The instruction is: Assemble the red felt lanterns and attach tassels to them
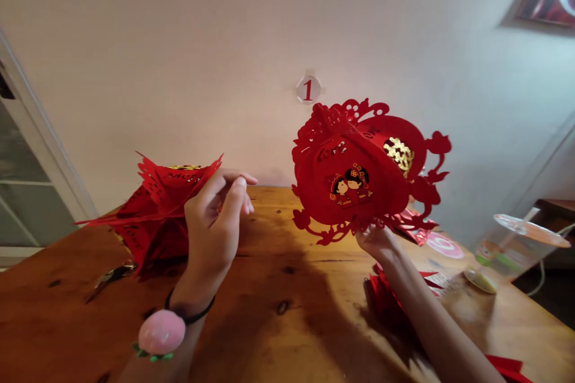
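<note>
My right hand [374,240] holds a red paper lantern [309,176] up above the table, gripping it at its lower edge; most of the fingers are hidden. The lantern is spread into a round shape with cut-out scrolls, a printed couple, "love" lettering and a gold character. To its left, my left hand [218,209] is raised with loosely bent fingers and nothing visible in them. Behind that hand, a second red paper lantern [164,221] lies on the table, its panels fanned out. A black band with a pink fruit-shaped ornament [162,332] circles my left wrist.
The wooden table [269,305] bears a small metal tool [112,275] at the left. More folded red paper [390,299] lies beneath my right forearm. A clear plastic cup [507,251] stands at the right edge. A number 1 sign [308,90] is on the wall.
</note>
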Tool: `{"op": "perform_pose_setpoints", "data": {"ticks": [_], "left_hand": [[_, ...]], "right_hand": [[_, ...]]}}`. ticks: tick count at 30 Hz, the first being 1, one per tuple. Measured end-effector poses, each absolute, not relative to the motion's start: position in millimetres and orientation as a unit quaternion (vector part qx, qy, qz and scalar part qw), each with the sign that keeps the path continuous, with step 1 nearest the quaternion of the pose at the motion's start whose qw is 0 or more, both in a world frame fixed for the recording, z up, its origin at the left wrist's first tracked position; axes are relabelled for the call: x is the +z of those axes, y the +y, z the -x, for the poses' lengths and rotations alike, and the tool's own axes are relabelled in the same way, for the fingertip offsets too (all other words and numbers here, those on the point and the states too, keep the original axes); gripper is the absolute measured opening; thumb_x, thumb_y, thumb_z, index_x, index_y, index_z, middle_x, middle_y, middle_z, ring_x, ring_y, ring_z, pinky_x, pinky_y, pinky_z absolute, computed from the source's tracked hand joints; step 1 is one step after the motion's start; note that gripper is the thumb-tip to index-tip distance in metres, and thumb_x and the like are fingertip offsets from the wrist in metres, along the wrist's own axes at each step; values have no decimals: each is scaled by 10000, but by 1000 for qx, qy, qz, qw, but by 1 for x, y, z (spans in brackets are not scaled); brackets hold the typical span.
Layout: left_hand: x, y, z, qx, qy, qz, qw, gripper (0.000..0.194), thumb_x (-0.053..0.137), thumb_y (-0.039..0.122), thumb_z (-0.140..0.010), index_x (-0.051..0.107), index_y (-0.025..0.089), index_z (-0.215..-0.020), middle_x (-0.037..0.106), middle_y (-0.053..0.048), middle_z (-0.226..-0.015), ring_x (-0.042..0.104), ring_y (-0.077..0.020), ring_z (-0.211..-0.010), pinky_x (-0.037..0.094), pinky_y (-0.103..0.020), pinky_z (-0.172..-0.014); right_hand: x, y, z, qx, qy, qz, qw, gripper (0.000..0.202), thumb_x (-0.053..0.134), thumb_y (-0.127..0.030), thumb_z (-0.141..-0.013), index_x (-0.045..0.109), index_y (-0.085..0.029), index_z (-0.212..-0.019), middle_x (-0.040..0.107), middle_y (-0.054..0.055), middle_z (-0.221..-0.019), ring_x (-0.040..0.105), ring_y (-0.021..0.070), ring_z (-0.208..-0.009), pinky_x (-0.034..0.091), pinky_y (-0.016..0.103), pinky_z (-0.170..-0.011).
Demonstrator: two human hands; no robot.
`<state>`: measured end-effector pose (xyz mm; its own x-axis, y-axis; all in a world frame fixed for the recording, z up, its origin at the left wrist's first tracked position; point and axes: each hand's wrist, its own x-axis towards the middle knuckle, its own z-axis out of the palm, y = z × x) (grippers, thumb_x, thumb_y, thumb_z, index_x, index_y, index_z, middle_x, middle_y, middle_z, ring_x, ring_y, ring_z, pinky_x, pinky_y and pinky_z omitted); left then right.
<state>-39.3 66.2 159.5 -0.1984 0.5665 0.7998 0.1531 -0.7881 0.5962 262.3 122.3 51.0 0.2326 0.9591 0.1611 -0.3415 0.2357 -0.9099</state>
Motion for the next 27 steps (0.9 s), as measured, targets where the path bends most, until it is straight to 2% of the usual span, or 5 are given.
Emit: {"op": "perform_pose_setpoints", "data": {"ticks": [7, 11, 16, 21, 27], "left_hand": [[161, 66, 42, 720, 286, -614, 152, 147, 469, 212, -841, 608, 199, -795, 438, 39, -503, 458, -94, -481, 391, -242, -492], [164, 64, 45, 727, 289, -605, 146, 149, 466, 209, -841, 605, 201, -790, 430, 42, -499, 451, -89, -476, 381, -237, -489], [164, 62, 46, 722, 296, -609, 140, 147, 458, 216, -846, 590, 201, -784, 427, 46, -500, 453, -86, -473, 391, -230, -499], [167, 68, 58, 726, 340, -594, 69, 153, 444, 246, -855, 587, 207, -817, 490, 25, -578, 503, -103, -544, 430, -241, -567], [167, 85, 110, 403, 589, -672, -197, 250, 594, 382, -734, 595, 222, -925, 622, -117, -948, 523, -345, -1005, 397, -524, -850]], "right_hand": [[48, 118, -245, 593, -269, 362, 667, 197, 413, -204, -862, 600, -209, -801, 666, 3, -774, 623, 111, -683, 542, 235, -666], [47, 115, -235, 698, -173, 318, 619, 308, 402, -337, -890, 526, -131, -1081, 620, 118, -1047, 615, 165, -963, 535, 294, -805], [54, 111, -233, 697, -189, 294, 626, 558, 426, -396, -878, 300, -94, -1329, 423, 199, -1331, 498, 209, -1172, 518, 323, -864], [63, 105, -231, 686, -223, 299, 625, 490, 417, -361, -888, 352, -129, -1314, 456, 169, -1326, 496, 203, -1176, 513, 326, -873], [79, 97, -229, 672, -249, 307, 626, 347, 379, -293, -899, 506, -144, -1186, 546, 104, -1248, 553, 160, -1101, 507, 280, -880]]}}
